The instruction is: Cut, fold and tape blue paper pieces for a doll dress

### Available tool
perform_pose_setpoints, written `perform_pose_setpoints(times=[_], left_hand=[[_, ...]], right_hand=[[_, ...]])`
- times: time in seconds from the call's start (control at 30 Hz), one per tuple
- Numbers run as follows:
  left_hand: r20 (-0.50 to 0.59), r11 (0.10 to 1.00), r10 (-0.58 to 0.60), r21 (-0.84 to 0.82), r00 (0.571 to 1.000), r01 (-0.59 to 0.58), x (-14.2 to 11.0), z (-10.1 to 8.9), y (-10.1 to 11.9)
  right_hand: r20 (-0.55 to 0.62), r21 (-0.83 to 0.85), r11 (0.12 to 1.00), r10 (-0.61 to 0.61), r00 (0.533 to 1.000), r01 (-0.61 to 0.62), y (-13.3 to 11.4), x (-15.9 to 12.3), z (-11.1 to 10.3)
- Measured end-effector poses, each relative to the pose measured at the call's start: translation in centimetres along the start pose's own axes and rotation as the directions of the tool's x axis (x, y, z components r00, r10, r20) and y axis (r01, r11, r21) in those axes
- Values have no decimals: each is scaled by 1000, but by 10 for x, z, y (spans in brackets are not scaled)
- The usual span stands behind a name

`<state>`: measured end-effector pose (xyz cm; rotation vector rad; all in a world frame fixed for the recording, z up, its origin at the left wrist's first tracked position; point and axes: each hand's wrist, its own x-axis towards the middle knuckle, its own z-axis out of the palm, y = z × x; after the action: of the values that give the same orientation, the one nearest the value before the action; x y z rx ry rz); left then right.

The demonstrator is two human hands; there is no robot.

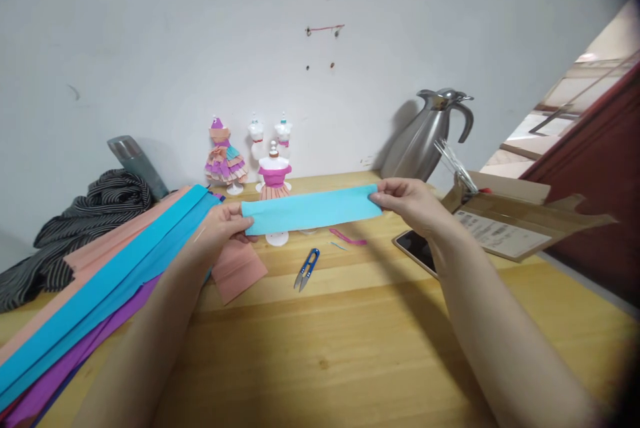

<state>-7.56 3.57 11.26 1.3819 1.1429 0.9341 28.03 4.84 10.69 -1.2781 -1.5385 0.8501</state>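
Note:
A light blue strip of crepe paper (313, 210) is stretched level between my two hands, above the table. My left hand (227, 223) pinches its left end between thumb and fingers. At the other end, my right hand (405, 200) grips the strip the same way. Behind the strip stands a small white mannequin (274, 171) with a pink top and a peach pleated skirt, partly hidden by the paper. Blue thread snips (307, 269) lie on the table below the strip. A peach crepe paper piece (240, 271) rests under my left hand.
Folded blue crepe paper (107, 281) and other colours lie at left, beside a striped cloth (95, 215) and a flask (137, 165). A dressed mannequin (225, 158) stands by the wall. At right are a steel jug (425, 138), a cardboard box (515, 221) and a phone (416, 251).

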Motion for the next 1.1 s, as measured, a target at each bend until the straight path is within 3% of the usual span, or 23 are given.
perform_pose_setpoints(times=[0.27,0.7,1.1], left_hand=[[-38,998,-15,67,999,17,3,1,-2],[-101,990,-72,114,992,83,5,12,-5],[-120,959,-20,277,993,52,-1,31,-9]], right_hand=[[-65,-12,999,41,997,-42,-4,0,4],[25,-12,993,118,993,-118,-3,0,11],[143,-2,996,88,986,-89,-16,-9,40]])
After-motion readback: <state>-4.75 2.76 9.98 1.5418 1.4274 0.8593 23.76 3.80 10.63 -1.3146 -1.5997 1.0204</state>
